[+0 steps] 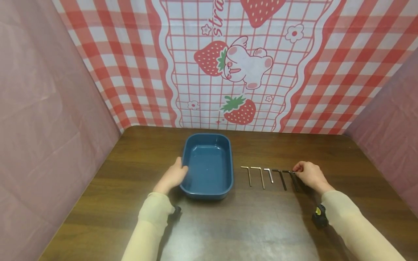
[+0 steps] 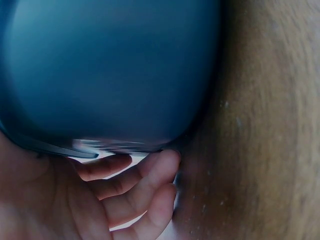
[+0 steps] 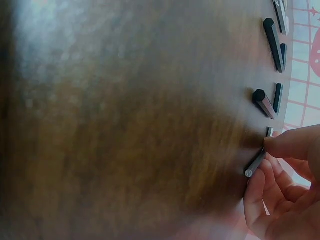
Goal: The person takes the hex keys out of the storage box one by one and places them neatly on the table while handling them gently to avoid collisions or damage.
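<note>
In the head view, my left hand (image 1: 172, 176) holds the left side of a deep blue tray (image 1: 231, 159), thumb over the rim. The left wrist view has its fingers (image 2: 140, 192) against the outside of the tray wall (image 2: 115, 75). My right hand (image 1: 310, 174) pinches a small silver hex key (image 3: 256, 164) between thumb and fingers at the right end of a row, low at the tabletop. Beside it lie a black hex key (image 1: 292, 180) and another black hex key (image 1: 282, 180). Further left are a short silver hex key (image 1: 270, 175) and two brass-toned ones, the longer hex key (image 1: 262, 178) and its neighbour (image 1: 249, 176).
All this is on a brown wooden table (image 1: 261, 224). A red-and-white strawberry-print cloth (image 1: 183, 72) hangs along the back edge. Pink curtains (image 1: 49, 108) hang on both sides. The tray stands left of the row of hex keys, a short gap between them.
</note>
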`<state>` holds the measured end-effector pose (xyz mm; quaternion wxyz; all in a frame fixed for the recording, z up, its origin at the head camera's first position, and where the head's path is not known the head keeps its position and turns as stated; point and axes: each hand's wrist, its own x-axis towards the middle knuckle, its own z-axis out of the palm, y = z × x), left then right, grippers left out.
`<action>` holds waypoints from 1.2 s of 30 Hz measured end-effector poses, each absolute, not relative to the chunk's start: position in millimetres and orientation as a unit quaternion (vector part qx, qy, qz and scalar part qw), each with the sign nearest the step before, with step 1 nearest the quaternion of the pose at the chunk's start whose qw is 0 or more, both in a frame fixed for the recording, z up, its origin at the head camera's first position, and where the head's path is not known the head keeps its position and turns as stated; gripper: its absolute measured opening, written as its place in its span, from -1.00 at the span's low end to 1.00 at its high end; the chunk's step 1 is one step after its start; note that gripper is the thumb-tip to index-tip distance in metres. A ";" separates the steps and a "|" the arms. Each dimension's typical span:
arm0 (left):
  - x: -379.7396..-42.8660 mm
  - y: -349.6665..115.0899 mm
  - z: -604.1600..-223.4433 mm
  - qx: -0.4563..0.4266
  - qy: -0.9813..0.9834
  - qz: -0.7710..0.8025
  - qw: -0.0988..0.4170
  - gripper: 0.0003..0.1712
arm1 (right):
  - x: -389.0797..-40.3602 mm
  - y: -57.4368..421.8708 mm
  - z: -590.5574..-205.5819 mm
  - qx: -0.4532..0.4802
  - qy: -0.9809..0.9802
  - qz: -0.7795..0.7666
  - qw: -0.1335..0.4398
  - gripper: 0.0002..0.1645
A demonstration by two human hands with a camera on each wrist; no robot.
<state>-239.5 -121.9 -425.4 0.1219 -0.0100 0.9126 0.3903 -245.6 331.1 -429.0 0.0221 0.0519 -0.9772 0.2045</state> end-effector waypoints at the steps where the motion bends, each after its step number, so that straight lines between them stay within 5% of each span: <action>1: -239.5 -122.0 -425.3 -0.010 0.912 0.391 0.122 -0.33 | -245.6 331.0 -429.1 0.053 -0.977 0.205 0.022 -0.90; 16: -242.6 -123.8 -420.8 0.002 0.930 0.347 0.120 -0.28 | -242.2 328.3 -423.9 0.045 -0.977 0.207 0.014 -0.89; 36: -237.1 -126.3 -387.7 0.024 0.973 0.229 0.029 -0.41 | -237.6 276.5 -387.3 0.107 -0.981 0.161 0.016 -0.61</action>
